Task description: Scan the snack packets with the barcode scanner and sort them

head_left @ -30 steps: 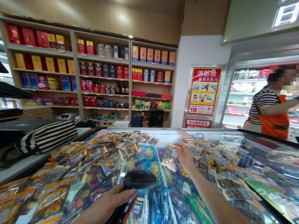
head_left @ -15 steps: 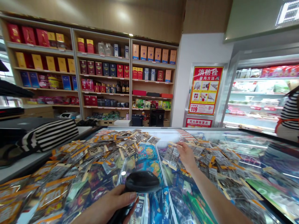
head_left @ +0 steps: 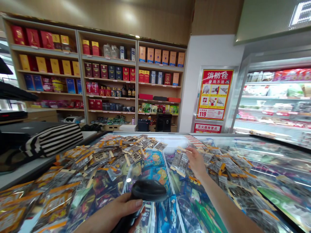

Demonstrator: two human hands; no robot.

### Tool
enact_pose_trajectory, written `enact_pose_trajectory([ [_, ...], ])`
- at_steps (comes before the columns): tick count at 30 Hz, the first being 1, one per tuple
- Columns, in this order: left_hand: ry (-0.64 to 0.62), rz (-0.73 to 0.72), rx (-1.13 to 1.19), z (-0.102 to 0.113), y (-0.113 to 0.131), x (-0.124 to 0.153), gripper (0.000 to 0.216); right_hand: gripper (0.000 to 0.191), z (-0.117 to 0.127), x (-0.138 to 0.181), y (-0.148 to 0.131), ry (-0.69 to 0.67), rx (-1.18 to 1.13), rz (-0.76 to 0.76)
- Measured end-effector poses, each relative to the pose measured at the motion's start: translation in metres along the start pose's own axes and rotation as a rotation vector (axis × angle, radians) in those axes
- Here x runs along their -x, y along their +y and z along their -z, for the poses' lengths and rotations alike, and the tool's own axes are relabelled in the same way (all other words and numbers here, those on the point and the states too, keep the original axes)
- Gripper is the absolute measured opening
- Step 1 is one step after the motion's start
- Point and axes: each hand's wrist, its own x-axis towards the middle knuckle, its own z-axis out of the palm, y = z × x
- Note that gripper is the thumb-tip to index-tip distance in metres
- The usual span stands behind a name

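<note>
Packets are lying in heaps on the glass lid of a long freezer chest [head_left: 279, 152], far too many to count. The right hand [head_left: 197, 161] is reaching out over the middle of the lid and pinching one clear snack packet [head_left: 180, 160] by its top edge, so the packet is hanging up in the air above the glass. Since a second ago this hand has lifted the packet a little higher and turned it more upright, so its flat face is now pointing back toward the scanner. That looks like the packet is being lined up for a scan. The left hand [head_left: 114, 215] is wrapped tight around the handle of one black barcode scanner [head_left: 148, 191], near the front edge of the lid, and it has hardly moved. The person in the striped top and orange apron who was standing by the right side has gone out of view.

There is one scanner, one packet in the air, and two hands. One striped bag [head_left: 52, 139] is lying on the counter by the left edge. Three shelf units [head_left: 109, 82] are standing against the back wall, and one red poster [head_left: 215, 94] is hanging beside them.
</note>
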Motion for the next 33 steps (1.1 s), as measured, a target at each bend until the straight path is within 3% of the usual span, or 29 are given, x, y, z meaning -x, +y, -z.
enact_pose_trajectory([
  [17,0.053,-0.020,-0.017,-0.004,0.003,0.001,0.034,0.031,0.002,-0.001,0.006,0.030,0.089,0.025],
  [27,0.016,0.001,-0.159,0.003,0.000,0.000,0.040,0.031,0.002,0.000,0.002,0.036,0.108,0.057],
  [33,0.003,-0.004,-0.126,0.002,0.001,0.003,0.041,0.031,0.002,0.003,-0.003,0.038,0.079,0.070],
])
